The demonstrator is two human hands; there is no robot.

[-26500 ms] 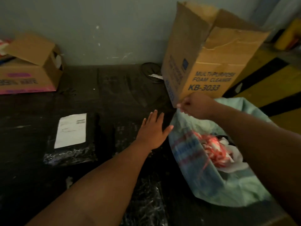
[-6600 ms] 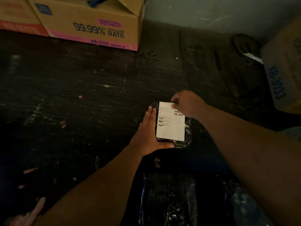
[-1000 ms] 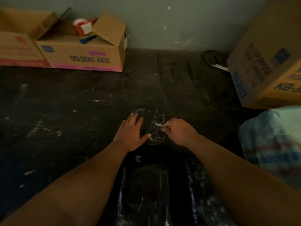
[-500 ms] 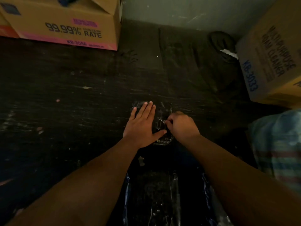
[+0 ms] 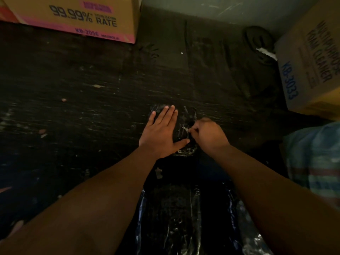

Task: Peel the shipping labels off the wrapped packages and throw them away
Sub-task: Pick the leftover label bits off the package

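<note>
A small package wrapped in shiny black plastic (image 5: pixel 185 126) lies on the dark table (image 5: pixel 82 116) in front of me. No white label shows on its top. My left hand (image 5: pixel 162 131) lies flat on its left half, fingers spread, pressing it down. My right hand (image 5: pixel 207 134) sits at its right edge with fingertips pinched together on the wrap; whether a scrap is between them is too dark to tell. A larger black wrapped package (image 5: pixel 176 214) lies nearer to me, between my forearms, also without a visible label.
A cardboard box printed "99.99% RATE" (image 5: pixel 77 17) stands at the back left. A "KB-3033" foam cleaner box (image 5: pixel 312 70) stands at the right, with a pale striped plastic bag (image 5: pixel 316 159) below it. A dark tape roll (image 5: pixel 257 43) lies by the wall.
The white label seen on the small package several seconds ago is gone. Over the last second my left hand slid further onto the package while the right kept picking at its right edge.
</note>
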